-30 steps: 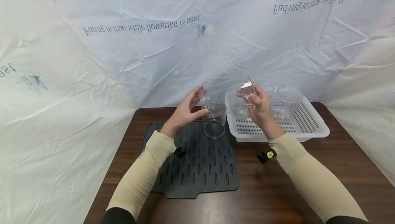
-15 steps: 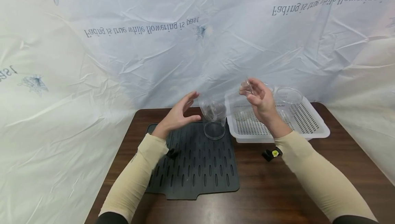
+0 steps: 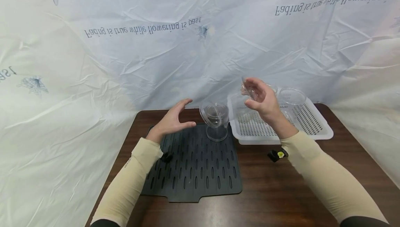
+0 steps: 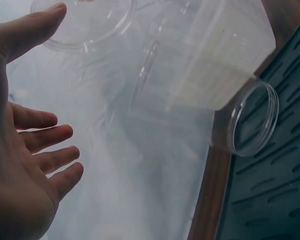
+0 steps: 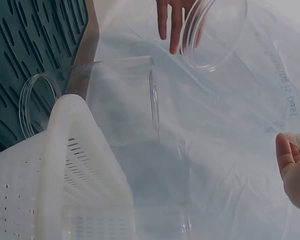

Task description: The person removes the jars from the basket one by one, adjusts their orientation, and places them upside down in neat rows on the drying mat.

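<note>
My right hand (image 3: 264, 102) holds a clear jar (image 3: 229, 101) near its base, in the air, tilted with its mouth facing left. In the head view, my left hand (image 3: 172, 119) is left of that mouth, thumb and fingers spread, apart from the jar. The left wrist view has this hand (image 4: 25, 165) with nothing in its grasp. A second clear jar (image 3: 217, 140) stands upside down on the dark drying mat (image 3: 193, 171), below the held jar. Its rim rests on the mat, near the basket. The held jar's see-through wall is hard to make out.
A white perforated basket (image 3: 326, 133) stands at the right back with clear jars (image 3: 293, 97) in it. The mat lies on a brown wooden table (image 3: 265, 192). Behind the table hangs a pale printed plastic sheet (image 3: 147, 57).
My left hand has let go of the held jar's rim and moved left and down. My right hand keeps hold of the jar, whose mouth has turned more toward the head camera.
</note>
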A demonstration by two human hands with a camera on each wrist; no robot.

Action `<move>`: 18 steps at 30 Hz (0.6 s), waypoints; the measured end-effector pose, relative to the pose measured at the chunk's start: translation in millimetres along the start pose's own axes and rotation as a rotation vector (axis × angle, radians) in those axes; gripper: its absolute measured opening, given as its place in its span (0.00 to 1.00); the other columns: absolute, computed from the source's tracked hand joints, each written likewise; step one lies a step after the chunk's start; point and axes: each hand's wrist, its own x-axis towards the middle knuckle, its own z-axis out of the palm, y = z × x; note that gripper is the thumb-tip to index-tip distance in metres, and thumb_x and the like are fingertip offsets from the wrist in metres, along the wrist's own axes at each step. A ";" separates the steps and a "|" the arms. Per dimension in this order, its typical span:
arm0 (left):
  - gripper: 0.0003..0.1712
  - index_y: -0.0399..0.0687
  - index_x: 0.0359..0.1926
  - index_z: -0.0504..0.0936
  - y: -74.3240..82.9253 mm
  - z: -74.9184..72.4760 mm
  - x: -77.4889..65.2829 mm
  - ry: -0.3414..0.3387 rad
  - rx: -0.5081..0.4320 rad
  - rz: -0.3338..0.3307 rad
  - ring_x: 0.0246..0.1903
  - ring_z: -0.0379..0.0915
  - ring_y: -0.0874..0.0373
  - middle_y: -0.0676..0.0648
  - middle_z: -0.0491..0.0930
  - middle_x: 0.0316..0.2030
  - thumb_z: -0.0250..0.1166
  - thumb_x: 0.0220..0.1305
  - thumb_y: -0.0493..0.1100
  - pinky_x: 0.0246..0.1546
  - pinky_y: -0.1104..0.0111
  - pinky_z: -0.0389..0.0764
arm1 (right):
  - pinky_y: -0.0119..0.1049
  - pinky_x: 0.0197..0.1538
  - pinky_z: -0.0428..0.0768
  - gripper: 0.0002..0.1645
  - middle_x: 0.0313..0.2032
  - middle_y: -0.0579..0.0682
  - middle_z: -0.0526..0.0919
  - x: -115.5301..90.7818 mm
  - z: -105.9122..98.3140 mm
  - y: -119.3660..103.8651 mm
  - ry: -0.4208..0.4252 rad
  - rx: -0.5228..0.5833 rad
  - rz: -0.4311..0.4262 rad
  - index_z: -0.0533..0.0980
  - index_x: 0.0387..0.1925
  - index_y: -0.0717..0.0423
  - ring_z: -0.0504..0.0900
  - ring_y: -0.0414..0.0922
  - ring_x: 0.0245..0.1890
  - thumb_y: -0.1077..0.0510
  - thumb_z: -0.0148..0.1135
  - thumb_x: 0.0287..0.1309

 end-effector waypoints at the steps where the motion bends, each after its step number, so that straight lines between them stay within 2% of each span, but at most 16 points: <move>1: 0.56 0.58 0.77 0.50 -2.1 -0.3 -1.2 -0.003 0.006 -0.013 0.73 0.50 0.48 0.47 0.51 0.75 0.65 0.55 0.71 0.70 0.49 0.60 | 0.26 0.57 0.75 0.48 0.51 0.48 0.78 0.0 0.2 -1.0 -0.006 -0.024 0.005 0.63 0.63 0.75 0.81 0.44 0.48 0.63 0.77 0.42; 5: 0.56 0.58 0.77 0.50 -9.6 -1.2 -5.4 -0.019 0.057 -0.064 0.74 0.49 0.46 0.46 0.50 0.76 0.66 0.55 0.70 0.69 0.44 0.60 | 0.25 0.57 0.75 0.47 0.53 0.48 0.76 0.3 1.2 -3.9 -0.027 -0.094 0.022 0.62 0.65 0.76 0.79 0.41 0.51 0.67 0.74 0.43; 11: 0.57 0.55 0.77 0.50 -19.2 0.2 -8.6 -0.061 0.128 -0.135 0.74 0.47 0.43 0.44 0.49 0.76 0.67 0.55 0.69 0.68 0.41 0.58 | 0.24 0.59 0.71 0.46 0.55 0.53 0.74 2.8 4.2 -7.7 -0.060 -0.188 0.018 0.63 0.65 0.75 0.73 0.42 0.56 0.73 0.68 0.40; 18: 0.59 0.51 0.77 0.51 -32.0 4.8 -10.6 -0.080 0.166 -0.154 0.73 0.50 0.42 0.43 0.51 0.75 0.67 0.54 0.70 0.67 0.42 0.61 | 0.24 0.58 0.72 0.48 0.55 0.63 0.71 7.0 11.7 -13.0 -0.129 -0.311 0.027 0.64 0.65 0.73 0.70 0.48 0.56 0.75 0.69 0.36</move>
